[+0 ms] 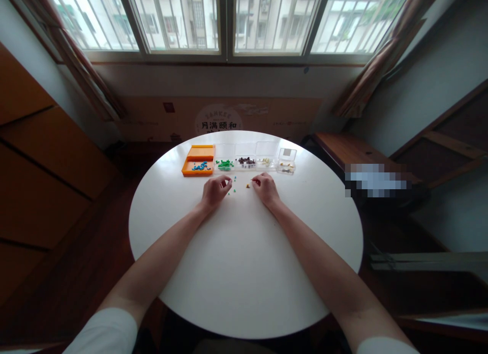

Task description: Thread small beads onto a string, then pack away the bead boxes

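Note:
Over the middle of the table, my left hand (216,192) rests with thumb and forefinger curled together; whatever they may pinch is too small to make out. A few tiny green pieces (234,190) lie just right of its fingertips. Facing it, my right hand (267,189) is closed in a pinch as well, its tips beside a small yellow-brown piece (247,185) on the tabletop. Behind the hands stands an orange box (188,171) with its lid open and blue pieces (201,166) inside. Clear open boxes hold green pieces (224,164), dark brown pieces (246,161) and cream pieces (265,162).
The round white table (236,272) stands below a barred window (183,18). A small clear case (286,163) with yellowish and grey bits ends the row of boxes. At the right is a wooden bench (343,145); orange-brown cabinet doors (46,166) line the left.

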`<state>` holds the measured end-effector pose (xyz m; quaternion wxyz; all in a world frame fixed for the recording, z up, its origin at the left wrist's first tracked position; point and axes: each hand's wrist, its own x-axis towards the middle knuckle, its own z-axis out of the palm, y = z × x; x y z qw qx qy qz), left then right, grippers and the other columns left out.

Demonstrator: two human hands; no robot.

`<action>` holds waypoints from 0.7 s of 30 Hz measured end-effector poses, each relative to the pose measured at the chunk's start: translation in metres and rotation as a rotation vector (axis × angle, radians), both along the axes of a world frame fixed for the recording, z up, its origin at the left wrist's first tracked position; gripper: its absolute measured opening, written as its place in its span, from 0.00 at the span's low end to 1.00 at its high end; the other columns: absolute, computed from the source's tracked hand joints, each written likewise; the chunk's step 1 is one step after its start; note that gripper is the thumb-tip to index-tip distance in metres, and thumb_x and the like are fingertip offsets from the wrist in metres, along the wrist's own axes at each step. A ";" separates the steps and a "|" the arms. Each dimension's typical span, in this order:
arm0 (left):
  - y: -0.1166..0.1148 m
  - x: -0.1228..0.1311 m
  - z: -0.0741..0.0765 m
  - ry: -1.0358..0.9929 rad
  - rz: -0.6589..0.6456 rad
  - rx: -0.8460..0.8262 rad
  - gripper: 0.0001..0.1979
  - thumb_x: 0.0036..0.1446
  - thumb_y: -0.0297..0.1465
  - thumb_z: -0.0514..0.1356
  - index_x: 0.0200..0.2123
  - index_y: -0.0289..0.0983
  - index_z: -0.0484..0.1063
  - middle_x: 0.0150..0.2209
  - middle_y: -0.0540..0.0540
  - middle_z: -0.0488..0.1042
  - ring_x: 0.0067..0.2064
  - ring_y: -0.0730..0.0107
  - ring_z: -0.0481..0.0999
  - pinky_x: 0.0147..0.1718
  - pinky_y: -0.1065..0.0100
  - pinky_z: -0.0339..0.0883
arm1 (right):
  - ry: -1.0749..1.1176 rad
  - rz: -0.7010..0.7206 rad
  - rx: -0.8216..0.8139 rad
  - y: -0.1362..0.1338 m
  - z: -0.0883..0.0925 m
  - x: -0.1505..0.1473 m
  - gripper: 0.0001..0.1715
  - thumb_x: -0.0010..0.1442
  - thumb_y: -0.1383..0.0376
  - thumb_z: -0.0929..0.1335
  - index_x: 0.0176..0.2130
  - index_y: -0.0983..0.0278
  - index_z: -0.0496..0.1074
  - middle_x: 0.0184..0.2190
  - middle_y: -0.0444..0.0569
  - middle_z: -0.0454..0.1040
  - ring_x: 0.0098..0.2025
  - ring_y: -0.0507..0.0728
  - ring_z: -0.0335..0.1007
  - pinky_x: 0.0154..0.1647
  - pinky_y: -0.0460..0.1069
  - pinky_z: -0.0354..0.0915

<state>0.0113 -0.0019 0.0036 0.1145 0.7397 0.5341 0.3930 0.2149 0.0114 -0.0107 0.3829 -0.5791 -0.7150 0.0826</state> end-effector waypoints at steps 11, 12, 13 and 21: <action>-0.003 0.003 -0.001 0.007 -0.166 0.037 0.12 0.56 0.36 0.56 0.34 0.37 0.76 0.21 0.52 0.71 0.21 0.79 0.67 0.25 0.76 0.58 | 0.590 0.246 -0.208 -0.009 0.016 -0.014 0.11 0.51 0.61 0.68 0.32 0.67 0.73 0.26 0.49 0.73 0.28 0.53 0.68 0.30 0.48 0.63; -0.004 0.003 -0.001 0.008 -0.185 0.043 0.12 0.56 0.36 0.56 0.34 0.37 0.76 0.21 0.52 0.71 0.21 0.79 0.66 0.24 0.76 0.58 | 0.692 0.290 -0.278 -0.012 0.017 -0.018 0.14 0.50 0.59 0.69 0.32 0.67 0.73 0.25 0.49 0.73 0.27 0.52 0.67 0.28 0.48 0.62; -0.004 0.003 -0.001 0.006 -0.199 0.051 0.12 0.56 0.36 0.56 0.35 0.37 0.76 0.21 0.52 0.71 0.21 0.79 0.66 0.24 0.76 0.58 | 0.776 0.324 -0.340 -0.014 0.018 -0.023 0.16 0.48 0.57 0.70 0.32 0.67 0.73 0.24 0.48 0.73 0.26 0.51 0.67 0.27 0.47 0.61; -0.004 0.002 -0.003 -0.022 -0.241 0.099 0.12 0.56 0.37 0.56 0.36 0.36 0.75 0.20 0.52 0.71 0.21 0.79 0.66 0.24 0.77 0.59 | 0.983 0.350 -0.488 -0.022 0.018 -0.034 0.19 0.39 0.55 0.75 0.27 0.67 0.74 0.20 0.45 0.71 0.23 0.48 0.61 0.25 0.46 0.56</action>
